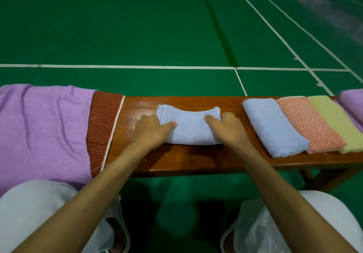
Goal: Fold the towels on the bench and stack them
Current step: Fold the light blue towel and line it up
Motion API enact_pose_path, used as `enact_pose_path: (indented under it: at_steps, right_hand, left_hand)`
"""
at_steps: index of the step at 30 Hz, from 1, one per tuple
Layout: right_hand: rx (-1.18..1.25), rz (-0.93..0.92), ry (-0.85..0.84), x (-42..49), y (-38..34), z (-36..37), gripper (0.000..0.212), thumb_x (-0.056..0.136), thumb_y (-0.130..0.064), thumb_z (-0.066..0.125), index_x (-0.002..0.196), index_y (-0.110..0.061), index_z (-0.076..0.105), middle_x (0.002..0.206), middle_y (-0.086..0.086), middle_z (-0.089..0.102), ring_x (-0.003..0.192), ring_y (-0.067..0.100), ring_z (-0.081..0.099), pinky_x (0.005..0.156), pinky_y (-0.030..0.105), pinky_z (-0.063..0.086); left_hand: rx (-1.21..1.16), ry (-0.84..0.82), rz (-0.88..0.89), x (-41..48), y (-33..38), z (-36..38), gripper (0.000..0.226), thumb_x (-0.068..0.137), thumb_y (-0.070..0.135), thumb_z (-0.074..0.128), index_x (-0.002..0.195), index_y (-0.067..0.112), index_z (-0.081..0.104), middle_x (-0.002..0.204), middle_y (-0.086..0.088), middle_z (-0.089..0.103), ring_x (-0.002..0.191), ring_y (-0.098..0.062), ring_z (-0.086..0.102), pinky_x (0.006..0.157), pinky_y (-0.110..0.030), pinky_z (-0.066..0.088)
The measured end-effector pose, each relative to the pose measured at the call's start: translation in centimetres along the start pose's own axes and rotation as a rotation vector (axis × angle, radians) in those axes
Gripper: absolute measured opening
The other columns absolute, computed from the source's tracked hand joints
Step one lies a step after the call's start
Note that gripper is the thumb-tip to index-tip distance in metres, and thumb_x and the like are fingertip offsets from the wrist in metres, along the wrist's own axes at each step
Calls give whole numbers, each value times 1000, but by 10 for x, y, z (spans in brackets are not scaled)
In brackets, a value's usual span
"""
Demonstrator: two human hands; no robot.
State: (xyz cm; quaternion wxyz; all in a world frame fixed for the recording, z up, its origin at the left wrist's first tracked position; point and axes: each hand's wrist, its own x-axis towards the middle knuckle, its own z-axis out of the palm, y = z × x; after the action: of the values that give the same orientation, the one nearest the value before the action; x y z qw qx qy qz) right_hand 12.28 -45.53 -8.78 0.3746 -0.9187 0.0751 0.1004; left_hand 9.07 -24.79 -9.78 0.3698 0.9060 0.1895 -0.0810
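A small light blue towel (189, 127), folded into a short pad, lies on the middle of the wooden bench (196, 158). My left hand (151, 129) grips its left end, thumb on top and fingers tucked at the side. My right hand (228, 128) grips its right end the same way. To the right lie folded towels side by side: a light blue one (273, 127), an orange speckled one (308, 125), a pale yellow one (337, 121) and a purple one (353, 101). At the left end a large purple towel (43, 130) lies spread over a red-brown one (102, 129).
The bench stands on a green sports floor (137, 26) with white lines. My knees in white trousers (33, 207) are just in front of the bench's near edge. Bare wood shows in front of the blue towel.
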Motion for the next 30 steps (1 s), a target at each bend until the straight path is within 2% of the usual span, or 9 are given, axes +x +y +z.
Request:
enact_pose_path:
  at_steps: [5,9,14,19,21,23,26,28,30]
  right_hand:
    - [608,107,-69,-4,3,-14,43,95,-39,66,130,-14,60,124,5,68,107,24,67,96,46,56]
    - [746,29,-7,-11,13,-33,54,77,-35,77,123,-11,62,119,9,70,107,27,70,94,49,58]
    - [867,12,95,-13,38,-64,58,79,-11,82,130,-11,55,122,9,68,106,26,70,86,45,61]
    - [925,20,246,-11,72,-113,35,87,-2,71,120,-11,62,107,6,72,85,15,72,62,28,60]
    - [958,52,295,-11,89,-136,25,87,-1,71,109,-10,66,94,3,75,79,15,72,59,31,59]
    - [990,89,333,-9,112,-158,12,86,-3,70,97,-9,68,78,0,74,66,17,68,49,30,52]
    - [1036,162,398,-8,144,-184,8,85,-7,72,89,-11,66,77,7,67,59,25,60,44,29,45]
    - [1058,194,476,-6,162,-199,8,85,-6,70,91,-11,68,85,7,70,67,23,64,46,28,49]
    - [1040,215,554,-2,177,-213,9,86,-5,69,95,-8,69,86,7,71,67,21,63,45,24,47]
  left_hand:
    - [-735,-238,-148,-10,16,-10,40,95,34,70,127,14,59,122,-7,65,108,-25,64,77,-38,58]
    - [-1064,-323,-231,-14,35,-3,27,91,14,73,116,12,61,115,-8,67,109,-26,68,84,-40,63]
    - [-1142,-331,-153,-1,71,20,28,88,4,74,115,1,65,94,-6,78,85,-19,75,75,-31,64]
    - [-1111,-372,-69,20,137,65,81,65,9,92,136,0,55,127,-19,69,107,-35,72,86,-56,61]
    - [-1114,-387,-61,26,168,91,91,57,13,94,138,1,54,128,-19,68,103,-36,72,74,-53,64]
    - [-1121,-361,-53,31,199,120,92,59,14,95,139,0,53,124,-18,68,91,-31,70,56,-37,60]
    - [-1112,-364,-47,31,241,162,104,47,21,99,138,3,52,126,-18,67,101,-29,70,71,-40,63]
    - [-1094,-401,-41,30,265,186,90,58,16,98,134,7,50,122,-16,66,100,-29,69,86,-49,62]
    - [-1055,-429,-28,30,289,207,78,68,12,95,131,10,49,116,-14,65,90,-25,66,87,-45,61]
